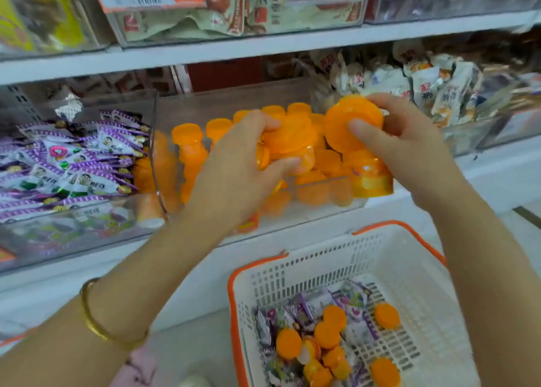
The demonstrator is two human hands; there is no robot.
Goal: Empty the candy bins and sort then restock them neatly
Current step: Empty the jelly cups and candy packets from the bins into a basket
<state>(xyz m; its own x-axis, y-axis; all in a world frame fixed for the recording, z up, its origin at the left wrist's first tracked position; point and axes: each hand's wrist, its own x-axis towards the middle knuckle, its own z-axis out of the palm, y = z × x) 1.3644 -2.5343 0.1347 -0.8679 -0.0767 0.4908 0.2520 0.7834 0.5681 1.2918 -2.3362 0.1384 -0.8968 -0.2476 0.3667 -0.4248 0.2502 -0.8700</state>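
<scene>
Basket: about eight orange jars | left hand grips at least one jar | right hand grips two jars

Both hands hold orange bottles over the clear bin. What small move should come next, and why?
Probably lower both handfuls into the white basket. The left hand and right hand each grip orange-capped bottles above the clear bin, which holds many more, while the basket holds only a few.

Clear glossy plastic bin; perforated, seemingly matt plastic basket.
</scene>
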